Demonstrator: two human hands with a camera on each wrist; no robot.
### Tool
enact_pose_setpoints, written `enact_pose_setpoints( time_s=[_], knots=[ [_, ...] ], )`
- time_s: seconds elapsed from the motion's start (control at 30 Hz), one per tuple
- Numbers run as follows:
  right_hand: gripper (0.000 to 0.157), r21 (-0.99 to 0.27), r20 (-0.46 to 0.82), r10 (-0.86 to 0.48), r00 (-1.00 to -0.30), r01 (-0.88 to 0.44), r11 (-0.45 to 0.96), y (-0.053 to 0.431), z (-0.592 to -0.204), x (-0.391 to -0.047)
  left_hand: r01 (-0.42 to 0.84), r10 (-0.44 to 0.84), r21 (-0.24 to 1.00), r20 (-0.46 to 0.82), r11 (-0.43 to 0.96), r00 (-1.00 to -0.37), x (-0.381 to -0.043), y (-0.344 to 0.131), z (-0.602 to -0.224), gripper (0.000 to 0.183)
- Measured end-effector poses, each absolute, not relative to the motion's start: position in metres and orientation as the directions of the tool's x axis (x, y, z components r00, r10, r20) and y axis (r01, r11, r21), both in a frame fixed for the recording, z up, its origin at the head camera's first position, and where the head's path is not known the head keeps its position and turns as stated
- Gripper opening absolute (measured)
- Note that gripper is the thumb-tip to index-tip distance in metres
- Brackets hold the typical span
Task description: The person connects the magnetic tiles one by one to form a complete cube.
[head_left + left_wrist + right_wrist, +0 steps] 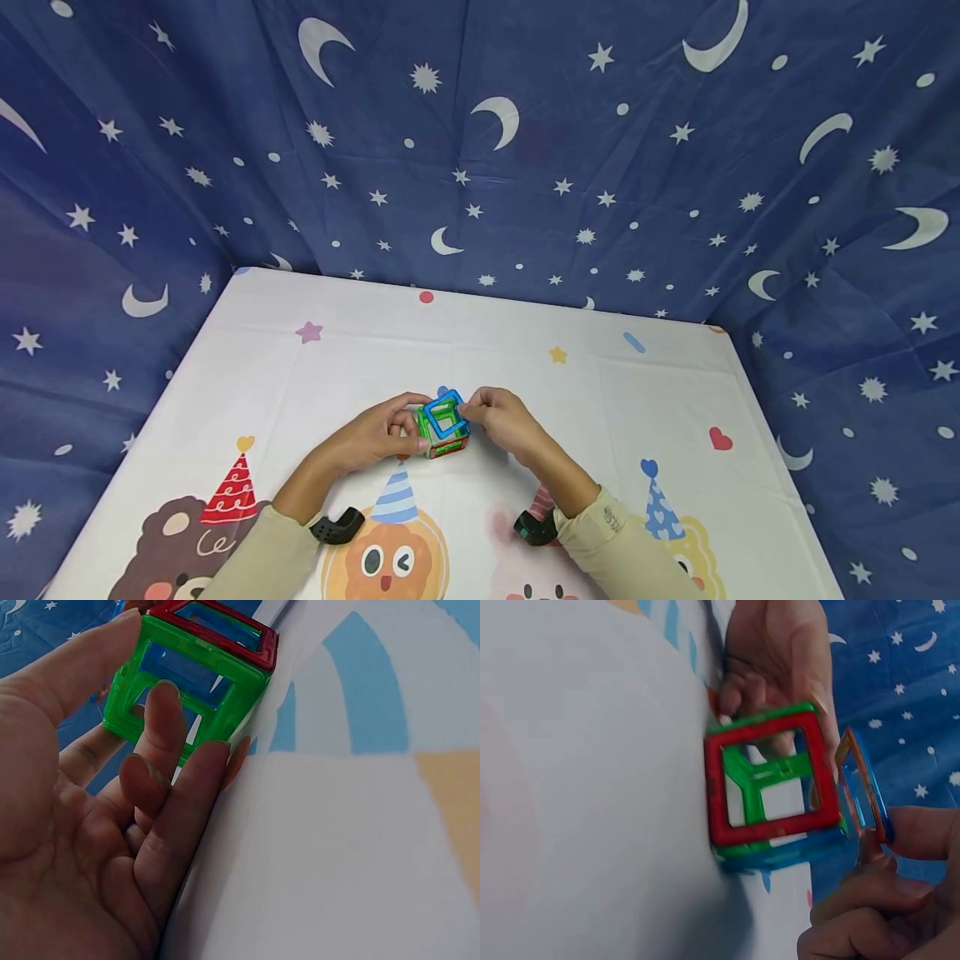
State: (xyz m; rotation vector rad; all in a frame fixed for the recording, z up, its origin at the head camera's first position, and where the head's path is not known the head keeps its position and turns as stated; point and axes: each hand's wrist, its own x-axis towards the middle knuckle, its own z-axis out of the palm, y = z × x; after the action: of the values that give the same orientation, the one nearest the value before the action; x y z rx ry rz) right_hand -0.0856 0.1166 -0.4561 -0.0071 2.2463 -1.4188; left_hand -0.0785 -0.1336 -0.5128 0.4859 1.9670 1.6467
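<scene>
Near the table's middle, my left hand grips a cube built of magnetic tiles. Its thumb lies along an upper edge, and its other fingers bend against a green side. The left wrist view shows that green tile beside a red one. In the right wrist view, a red tile faces the camera, with a blue tile along the cube's lower edge there. My right hand pinches a loose blue square tile between thumb and fingers. That tile is tilted, close over the cube's top.
A white tablecloth printed with cartoon animals, party hats and small shapes covers the table. Dark blue curtains with moons and stars stand behind and at both sides. Each wrist carries a black band.
</scene>
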Motion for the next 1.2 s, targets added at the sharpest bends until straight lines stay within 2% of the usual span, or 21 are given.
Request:
enact_pose_setpoints(
  time_s=[0.27,0.6,0.93,1.2],
  knots=[
    [0.030,-0.836,-0.335,-0.225,-0.915,0.179,0.518,0.107,-0.460,-0.077,-0.060,0.593,0.983,-0.152,0.172,-0.791,-0.079,-0.134,-0.513,0.065],
    [0.028,-0.732,-0.198,-0.281,-0.939,-0.049,0.680,0.104,-0.458,-0.074,-0.058,0.587,0.981,-0.157,0.183,-0.794,-0.079,-0.134,-0.513,0.064],
    [0.025,-0.654,-0.104,-0.296,-0.950,-0.159,0.740,0.107,-0.455,-0.074,-0.035,0.599,0.982,-0.141,0.184,-0.788,-0.079,-0.135,-0.513,0.063],
    [0.028,-0.569,-0.069,-0.275,-0.959,-0.189,0.801,0.104,-0.453,-0.071,-0.034,0.596,0.982,-0.140,0.185,-0.791,-0.079,-0.136,-0.513,0.063]
  ],
)
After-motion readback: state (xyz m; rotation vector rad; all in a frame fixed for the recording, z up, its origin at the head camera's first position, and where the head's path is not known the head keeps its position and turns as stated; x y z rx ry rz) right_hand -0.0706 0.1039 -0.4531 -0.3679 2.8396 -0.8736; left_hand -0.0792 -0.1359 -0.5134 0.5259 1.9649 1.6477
